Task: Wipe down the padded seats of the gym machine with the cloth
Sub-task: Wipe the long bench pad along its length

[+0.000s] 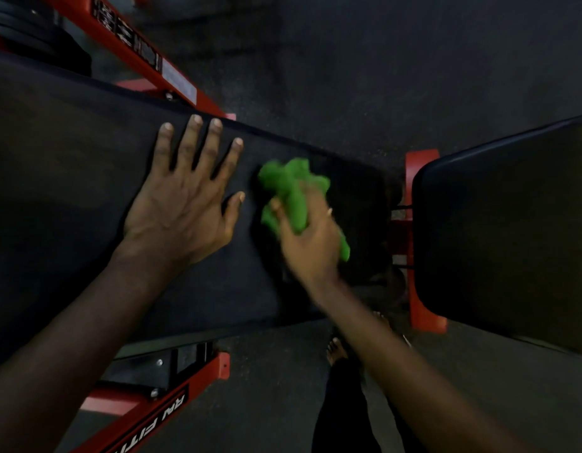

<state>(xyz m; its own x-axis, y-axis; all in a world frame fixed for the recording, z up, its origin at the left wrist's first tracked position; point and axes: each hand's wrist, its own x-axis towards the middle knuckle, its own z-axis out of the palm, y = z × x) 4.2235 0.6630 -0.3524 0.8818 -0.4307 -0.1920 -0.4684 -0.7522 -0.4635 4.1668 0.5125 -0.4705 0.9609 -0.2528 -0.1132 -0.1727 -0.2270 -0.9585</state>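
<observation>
Head view, looking down. A long black pad [70, 191] of the gym machine is seen across the left and ctr of the frame, tapering toward the right. The left hand [181, 204] is laid flat on it, just left of ctr, palm down, fingers straight and spread apart, fingertips reaching the pad's far edge. The green cloth [293, 191] is found at ctr frame, bunched up on the pad near its narrow right end, just beside the left thumb but apart from it. It is gripped by the right hand [307, 243], fingers curled round the bunch w/ folds sticking out above and below the fist. Hand & cloth are blurred, so finer finger detail can't be told. A second black pad [512, 240] is seen at the right of the frame, apart from the first, w/ a red bracket [422, 165] showing in the gap btwn them. Red frame [136, 37] tubing w/ printed labels is seen running from the upper left down under the long pad. Another red member w/ white lettering [162, 423], partly cut off, is seen at lower left. Dark speckled floor [348, 76] is seen at top and bottom. A bare foot [337, 349] and a dark-clad leg [345, 413] are visible at lower ctr, partly hidden by the right forearm.
</observation>
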